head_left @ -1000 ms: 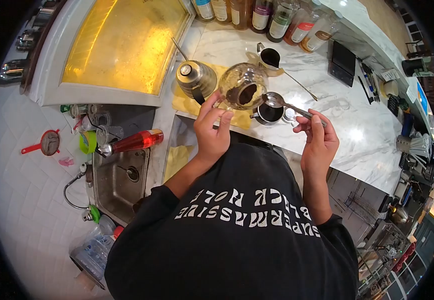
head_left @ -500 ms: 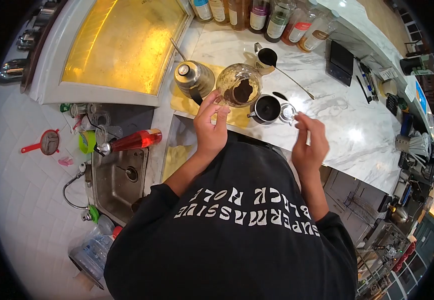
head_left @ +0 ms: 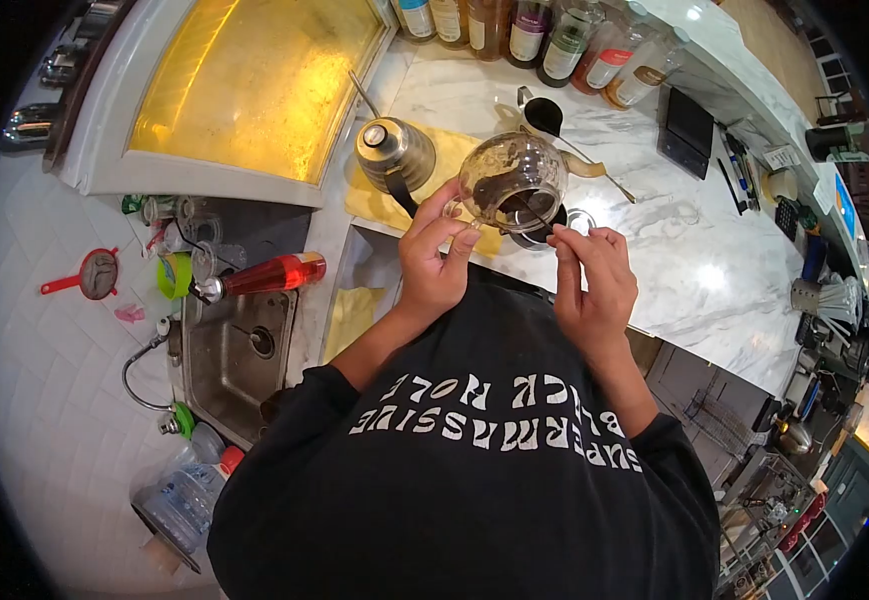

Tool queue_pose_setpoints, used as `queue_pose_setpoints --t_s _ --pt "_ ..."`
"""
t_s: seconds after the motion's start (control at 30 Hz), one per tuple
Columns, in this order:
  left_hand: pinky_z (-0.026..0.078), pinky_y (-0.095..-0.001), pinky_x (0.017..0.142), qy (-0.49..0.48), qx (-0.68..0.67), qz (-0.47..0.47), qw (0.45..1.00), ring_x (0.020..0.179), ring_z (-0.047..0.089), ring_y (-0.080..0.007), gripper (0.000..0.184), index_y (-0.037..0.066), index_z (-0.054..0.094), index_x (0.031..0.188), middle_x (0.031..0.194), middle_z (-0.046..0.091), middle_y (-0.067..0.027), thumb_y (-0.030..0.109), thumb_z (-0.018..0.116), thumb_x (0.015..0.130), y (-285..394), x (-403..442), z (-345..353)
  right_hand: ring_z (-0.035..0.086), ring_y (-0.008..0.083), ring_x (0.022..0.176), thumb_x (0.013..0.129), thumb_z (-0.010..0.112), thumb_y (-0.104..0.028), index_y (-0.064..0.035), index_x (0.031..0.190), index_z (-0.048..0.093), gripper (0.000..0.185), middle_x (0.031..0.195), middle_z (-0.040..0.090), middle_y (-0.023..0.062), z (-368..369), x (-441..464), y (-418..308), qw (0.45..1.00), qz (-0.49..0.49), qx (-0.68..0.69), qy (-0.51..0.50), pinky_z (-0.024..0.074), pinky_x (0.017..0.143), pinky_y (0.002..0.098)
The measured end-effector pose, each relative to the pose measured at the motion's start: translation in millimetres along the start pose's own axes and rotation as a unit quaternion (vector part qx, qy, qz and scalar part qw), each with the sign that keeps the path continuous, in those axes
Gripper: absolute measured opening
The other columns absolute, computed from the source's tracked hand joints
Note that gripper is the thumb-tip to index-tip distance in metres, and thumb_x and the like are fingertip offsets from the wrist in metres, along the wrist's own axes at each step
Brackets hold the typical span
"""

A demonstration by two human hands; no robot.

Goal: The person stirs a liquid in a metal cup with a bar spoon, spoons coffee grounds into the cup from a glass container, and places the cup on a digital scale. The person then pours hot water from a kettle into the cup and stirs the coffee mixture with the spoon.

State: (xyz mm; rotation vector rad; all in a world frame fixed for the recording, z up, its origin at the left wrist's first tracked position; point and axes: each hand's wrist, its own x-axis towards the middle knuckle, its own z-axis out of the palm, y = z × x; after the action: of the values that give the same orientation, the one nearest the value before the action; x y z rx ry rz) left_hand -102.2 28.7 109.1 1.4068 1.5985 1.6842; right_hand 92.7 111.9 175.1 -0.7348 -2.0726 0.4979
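Observation:
My left hand [head_left: 437, 252] pinches the handle of a round glass pot [head_left: 517, 168], which is tilted with its mouth towards my right hand. Dark matter clings inside the glass. The fingers of my right hand [head_left: 597, 275] are closed on a thin spoon, whose bowl end reaches into the pot's mouth and is mostly hidden. Beneath the pot, a metal cup [head_left: 532, 238] is partly covered. A steel gooseneck kettle [head_left: 395, 152] rests on a yellow cloth [head_left: 366, 203] to the left. Behind the pot is a small dark pitcher [head_left: 543, 116].
Several syrup bottles [head_left: 562, 48] line the counter's back edge. A black scale [head_left: 687, 132] lies on the right, and a long thin spoon [head_left: 615, 183] lies behind my right hand. On the left are a sink [head_left: 237, 350] and a red bottle [head_left: 275, 275].
The glass pot has moved right over the metal cup and tipped its mouth towards my right hand. My right hand has moved left, bringing the spoon into the pot.

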Motion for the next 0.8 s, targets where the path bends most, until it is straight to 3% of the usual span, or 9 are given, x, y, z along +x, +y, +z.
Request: queue_pose_setpoints --t_s 0.13,0.23,0.33,0.47,0.8 --pt "0.047 -0.0406 0.102 -0.006 0.021 0.027 0.999 0.126 0.06 -0.0359 0.021 -0.005 0.066 0.094 0.14 0.054 -0.0342 0.015 0.068 0.099 5 3 -1 0.066 0.0217 0.07 0.089 0.069 0.006 -0.0004 0.11 0.069 0.022 0.084 0.072 0.0103 -1 -3 -4 0.999 0.029 0.023 -0.016 0.0513 0.078 0.0367" --pt "0.05 -0.0411 0.099 -0.002 0.046 0.047 0.998 0.121 0.063 -0.037 0.02 -0.004 0.066 0.09 0.137 0.059 -0.0296 0.015 0.072 0.095 8 7 2 0.069 0.0179 0.073 0.097 0.062 0.001 0.003 0.113 0.068 0.017 0.088 0.075 0.0124 2 -8 -15 0.94 0.284 0.19 -0.013 0.0533 0.077 0.0311" --pt "0.051 -0.0414 0.098 -0.009 0.069 0.047 0.996 0.119 0.064 -0.0378 0.02 -0.003 0.066 0.088 0.136 0.061 -0.027 0.015 0.073 0.093 10 8 2 0.07 0.0167 0.078 0.104 0.057 -0.008 0.0059 0.116 0.066 0.021 0.092 0.075 0.0151 3 -4 -10 0.844 0.408 0.346 0.038 0.0542 0.076 0.0274" --pt "0.047 -0.0411 0.103 -0.008 0.067 0.037 0.997 0.122 0.063 -0.0361 0.022 -0.004 0.067 0.088 0.138 0.059 -0.0304 0.016 0.071 0.095 9 10 4 0.07 0.0184 0.077 0.106 0.055 -0.014 0.0066 0.117 0.065 0.025 0.093 0.075 0.0182 -5 4 -3 0.843 0.416 0.335 0.063 0.0547 0.076 0.0298" --pt "0.049 -0.0413 0.102 0.052 0.065 -0.052 0.995 0.12 0.065 -0.037 0.021 -0.004 0.067 0.088 0.134 0.063 -0.0279 0.015 0.07 0.096 -12 7 0 0.07 0.0185 0.076 0.106 0.054 -0.012 0.008 0.117 0.065 0.026 0.092 0.075 0.0181 -23 -9 15 0.843 0.417 0.316 0.124 0.0541 0.077 0.031"
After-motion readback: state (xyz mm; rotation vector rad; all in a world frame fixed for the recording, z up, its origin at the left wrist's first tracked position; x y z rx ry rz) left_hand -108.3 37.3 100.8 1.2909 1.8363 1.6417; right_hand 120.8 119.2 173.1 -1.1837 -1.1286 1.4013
